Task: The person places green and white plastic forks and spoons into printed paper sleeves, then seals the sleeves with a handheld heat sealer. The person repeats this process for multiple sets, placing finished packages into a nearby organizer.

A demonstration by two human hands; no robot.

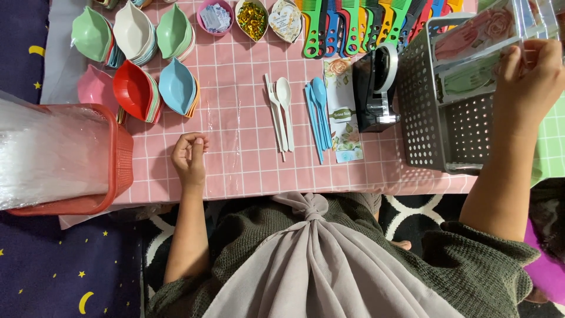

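Right hand (525, 76) grip closed on clear floral packet (479, 32); left hand (189, 156) loosely curled, empty.

Single head cam, looking straight down from close above onto pink checked cloth (247, 159) w/ lap at bottom edge.

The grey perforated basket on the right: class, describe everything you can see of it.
The grey basket looks like plastic, with rows of round holes through its walls. It stands on the pink checked cloth, beside a black tape dispenser. Clear packets holding pink and green items stand inside. The right hand grips a packet at its top edge.
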